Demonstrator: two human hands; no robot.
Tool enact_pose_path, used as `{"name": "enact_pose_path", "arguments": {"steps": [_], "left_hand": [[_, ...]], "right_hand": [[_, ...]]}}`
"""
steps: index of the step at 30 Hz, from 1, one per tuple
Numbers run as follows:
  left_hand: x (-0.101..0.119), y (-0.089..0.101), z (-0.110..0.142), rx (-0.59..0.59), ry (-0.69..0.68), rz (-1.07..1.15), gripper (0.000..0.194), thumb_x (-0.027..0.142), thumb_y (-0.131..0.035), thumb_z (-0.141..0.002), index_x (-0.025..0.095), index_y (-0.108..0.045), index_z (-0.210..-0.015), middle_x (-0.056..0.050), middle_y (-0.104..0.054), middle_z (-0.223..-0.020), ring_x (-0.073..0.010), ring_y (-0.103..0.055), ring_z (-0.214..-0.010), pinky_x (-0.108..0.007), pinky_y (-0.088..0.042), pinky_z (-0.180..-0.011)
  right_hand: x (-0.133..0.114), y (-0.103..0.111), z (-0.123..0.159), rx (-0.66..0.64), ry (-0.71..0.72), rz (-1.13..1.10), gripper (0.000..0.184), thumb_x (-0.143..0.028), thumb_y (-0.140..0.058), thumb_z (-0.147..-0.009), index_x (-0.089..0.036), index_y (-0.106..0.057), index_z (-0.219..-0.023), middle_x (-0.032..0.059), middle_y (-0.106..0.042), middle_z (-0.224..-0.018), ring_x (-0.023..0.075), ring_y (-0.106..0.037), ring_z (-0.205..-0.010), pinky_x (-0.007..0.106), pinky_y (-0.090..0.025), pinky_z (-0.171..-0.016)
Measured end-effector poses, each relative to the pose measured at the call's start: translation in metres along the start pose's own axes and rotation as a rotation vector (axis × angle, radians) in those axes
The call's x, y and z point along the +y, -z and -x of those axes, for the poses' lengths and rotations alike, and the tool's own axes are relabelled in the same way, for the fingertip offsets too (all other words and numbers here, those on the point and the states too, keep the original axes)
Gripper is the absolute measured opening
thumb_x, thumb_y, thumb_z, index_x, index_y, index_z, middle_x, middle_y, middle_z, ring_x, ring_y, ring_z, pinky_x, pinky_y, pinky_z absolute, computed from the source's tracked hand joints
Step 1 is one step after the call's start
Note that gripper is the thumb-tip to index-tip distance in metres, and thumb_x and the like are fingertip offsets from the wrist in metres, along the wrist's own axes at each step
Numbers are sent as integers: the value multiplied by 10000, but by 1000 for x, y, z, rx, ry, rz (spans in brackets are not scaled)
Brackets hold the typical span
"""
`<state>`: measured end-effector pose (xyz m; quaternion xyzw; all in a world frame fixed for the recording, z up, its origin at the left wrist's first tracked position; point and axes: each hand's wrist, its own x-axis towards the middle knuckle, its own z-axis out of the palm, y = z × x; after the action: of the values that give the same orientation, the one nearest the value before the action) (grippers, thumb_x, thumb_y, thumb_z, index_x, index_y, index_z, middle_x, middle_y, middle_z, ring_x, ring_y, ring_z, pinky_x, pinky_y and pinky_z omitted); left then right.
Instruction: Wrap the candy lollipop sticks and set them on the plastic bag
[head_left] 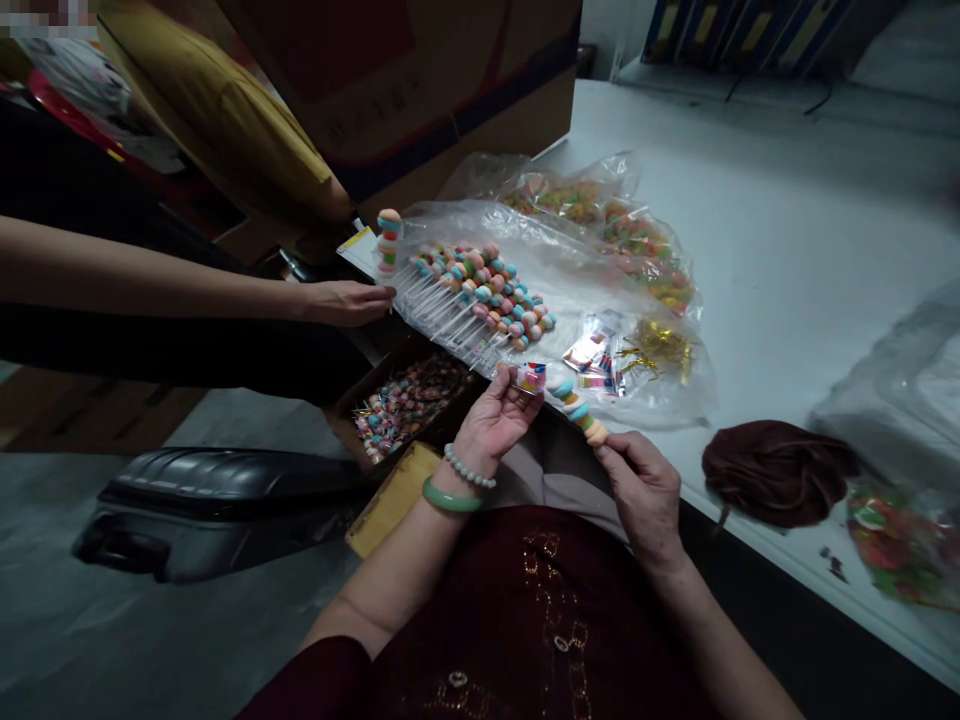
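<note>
My left hand (498,428) is closed on a small printed wrapper (532,377) with shiny red, blue and pink print. In my right hand (645,492), fingertips pinch the end of a marshmallow skewer (576,408), a twisted row of blue, white and orange pieces. Its far tip points toward the wrapper; whether the two touch I cannot tell. Just beyond my hands, a pile of marshmallow skewers (491,290) lies on clear plastic with white sticks toward me. Flat printed wrappers (595,358) and gold twist ties (660,348) lie to the right of the pile.
At left, a co-worker's hand (349,302) holds an upright marshmallow skewer (388,240). Below the table edge stands a box of wrapped sweets (405,405), near a black suitcase (225,505). Bags of colourful candy (600,215) and a dark brown cloth (776,470) lie on the table.
</note>
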<state>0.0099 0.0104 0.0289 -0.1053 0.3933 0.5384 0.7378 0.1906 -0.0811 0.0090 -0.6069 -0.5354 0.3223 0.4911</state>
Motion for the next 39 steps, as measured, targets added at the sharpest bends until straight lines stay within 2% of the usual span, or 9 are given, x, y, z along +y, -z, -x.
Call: {"name": "enact_pose_path", "arguments": {"steps": [6,10,13,16,20,24,31,35,39], "left_hand": [[-6,0,3,-42,-6,12,181,196,-611,-902,137,-635,-732,-14,-700,-680,-132,-674,-654,-347,-561,-813],[-9,4,-3,-75,-200,-67,70,130,-697,-810,144,-657,-755,-4,-704,-713,-128,-672,-667,-325,-558,-807],[-9,7,-7,-128,-326,-100,91,145,-757,-749,163,-671,-772,2,-714,-740,-115,-675,-697,-257,-545,-749],[-10,10,-8,-170,-341,-163,186,187,-827,-671,160,-668,-764,2,-716,-739,-118,-672,-689,-256,-542,-720],[-12,14,-10,-241,-311,-268,294,253,-884,-583,134,-679,-757,-16,-711,-720,-129,-659,-657,-270,-536,-689],[-12,17,-13,-242,-324,-316,320,279,-899,-551,127,-681,-729,3,-687,-690,-94,-620,-622,-231,-514,-653],[-14,21,-14,-266,-260,-414,323,348,-868,-614,125,-685,-762,0,-671,-707,-103,-615,-638,-235,-517,-636],[-19,21,-13,-300,-224,-486,361,422,-841,-644,116,-694,-768,-31,-689,-752,-129,-629,-677,-274,-521,-691],[-27,22,-15,-302,-212,-536,392,432,-873,-584,111,-692,-721,-29,-676,-707,-106,-584,-638,-253,-482,-685]], "right_hand": [[11,0,3,52,279,286,124,-256,-568,-919,-224,-684,-889,16,-636,-780,156,-599,-717,265,-451,-675],[17,2,8,106,531,621,161,-159,-573,-902,-209,-692,-998,36,-660,-814,142,-597,-680,255,-410,-622],[17,1,9,73,548,601,164,-138,-572,-900,-203,-689,-994,37,-661,-815,139,-598,-682,254,-411,-627],[16,0,4,-4,381,368,123,-177,-570,-905,-204,-689,-921,24,-636,-781,139,-591,-691,254,-430,-652],[17,-1,-3,-94,-34,7,88,-271,-648,-829,-203,-694,-798,8,-634,-744,145,-565,-688,259,-422,-628],[18,-4,-5,-189,-427,-243,175,-351,-709,-730,-181,-690,-766,-51,-471,-551,82,-345,-485,228,-245,-460],[25,-9,-7,-308,-593,-380,249,-401,-722,-683,-174,-663,-767,-77,-379,-510,63,-253,-442,224,-146,-432],[29,-9,-6,-250,-440,-187,195,-383,-663,-740,-187,-662,-738,-58,-425,-522,91,-338,-469,233,-246,-453],[27,-10,-1,-110,14,135,151,-300,-586,-832,-201,-683,-771,15,-600,-696,154,-539,-659,274,-401,-621]]}}
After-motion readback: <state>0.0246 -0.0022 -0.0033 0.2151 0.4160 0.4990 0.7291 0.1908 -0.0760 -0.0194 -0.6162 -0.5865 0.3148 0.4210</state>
